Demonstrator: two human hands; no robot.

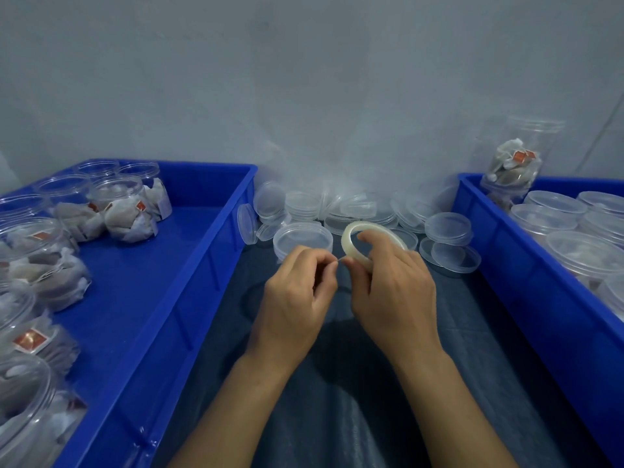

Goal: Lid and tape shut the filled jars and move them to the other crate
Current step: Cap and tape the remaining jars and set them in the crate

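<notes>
Head view, single frame.

Right hand (393, 285): fingers curled closed through and around a translucent whitish ring-shaped roll of clear tape (368, 243), held upright above a dark blue-grey cloth-covered work surface (354, 417).

Left hand (297, 292): thumb and forefinger pinched shut at the roll's lower left edge; apparently on the loose tape end, too thin to confirm.

Heap of clear round plastic lids (337, 211): piled against the grey wall (304, 79), just behind the hands, between the two crates; some flat, some tilted on edge.

Blue rectangular plastic crate on the left (162, 298): holding open clear plastic jars filled with white paper sachets bearing red tags (128, 211), without lids, grouped along the far and left sides; much blue floor bare.

Blue rectangular plastic crate on the right (526, 265): holding lidded clear plastic jars (547, 217), packed side by side; tape on them not discernible. One further clear sachet-filled jar (513, 163) resting tilted at the far corner, above the others.
</notes>
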